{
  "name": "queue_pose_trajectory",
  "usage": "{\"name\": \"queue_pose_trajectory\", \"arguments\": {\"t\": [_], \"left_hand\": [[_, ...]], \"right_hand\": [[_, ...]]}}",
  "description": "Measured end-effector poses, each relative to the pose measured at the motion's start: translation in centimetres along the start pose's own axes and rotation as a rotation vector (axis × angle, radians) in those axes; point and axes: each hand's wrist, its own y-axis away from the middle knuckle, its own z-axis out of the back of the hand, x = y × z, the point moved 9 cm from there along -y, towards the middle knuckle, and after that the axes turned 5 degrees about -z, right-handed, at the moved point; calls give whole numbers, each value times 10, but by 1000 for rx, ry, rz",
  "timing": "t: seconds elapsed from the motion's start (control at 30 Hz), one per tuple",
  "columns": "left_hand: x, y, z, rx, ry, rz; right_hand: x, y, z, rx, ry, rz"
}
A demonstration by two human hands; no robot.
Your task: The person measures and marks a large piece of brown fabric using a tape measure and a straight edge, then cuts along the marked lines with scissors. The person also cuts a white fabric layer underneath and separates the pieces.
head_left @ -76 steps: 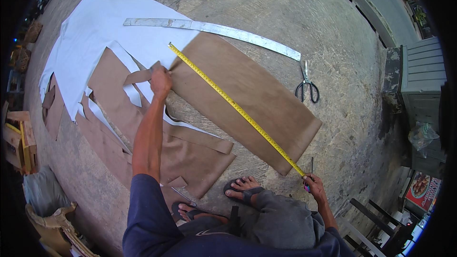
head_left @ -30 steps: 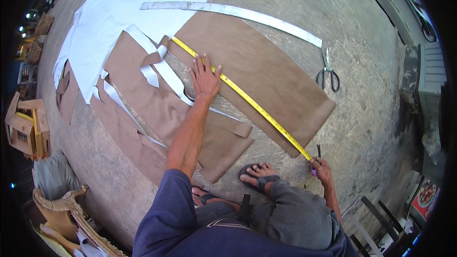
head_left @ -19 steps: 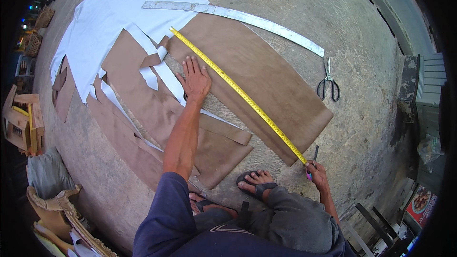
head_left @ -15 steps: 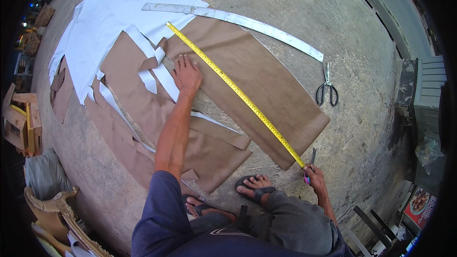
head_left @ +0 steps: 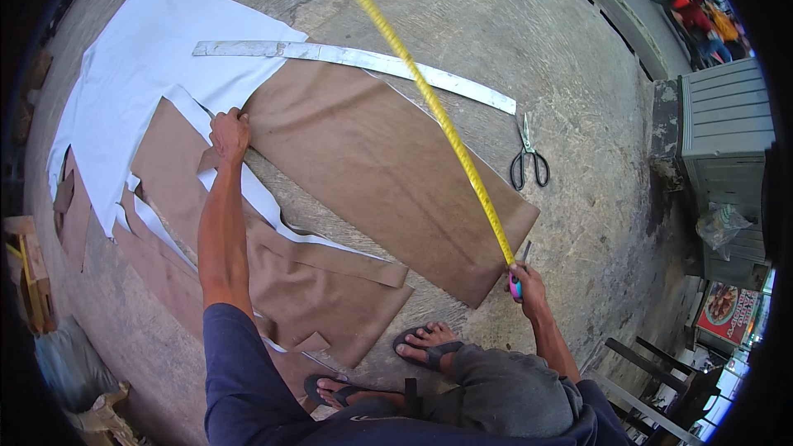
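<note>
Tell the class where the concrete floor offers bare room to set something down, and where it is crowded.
Bare floor lies between the scissors and the grey cabinet, and beyond the metal strip, though the yellow tape measure crosses there. Crowded: the left side, where the white sheet and brown pieces lie close around the left hand.

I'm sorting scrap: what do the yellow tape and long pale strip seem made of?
Yellow tape: likely painted metal, since its length arches stiffly in the air. Long pale strip: probably bare metal, from its silvery, scuffed face, though a coating is possible.
</note>
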Motion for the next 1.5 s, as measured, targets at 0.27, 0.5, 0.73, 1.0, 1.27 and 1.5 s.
{"name": "queue_pose_trajectory", "arguments": {"t": [0.27,0.5,0.73,1.0,1.27,1.5], "left_hand": [[26,-12,22,-121,24,128],[13,-14,2,-51,143,6],[-8,22,3,-16,13,-98],[-5,29,11,52,-7,-12],[-12,7,19,-79,7,74],[-34,3,-5,-101,-28,153]], "right_hand": [[18,-17,-16,-140,-135,-50],[19,-33,-29,-132,-133,-55],[-10,-22,22,-205,-62,-28],[-20,-13,40,-246,71,9],[-24,-1,49,-258,11,-16],[-39,16,53,-207,-35,-44]]}}
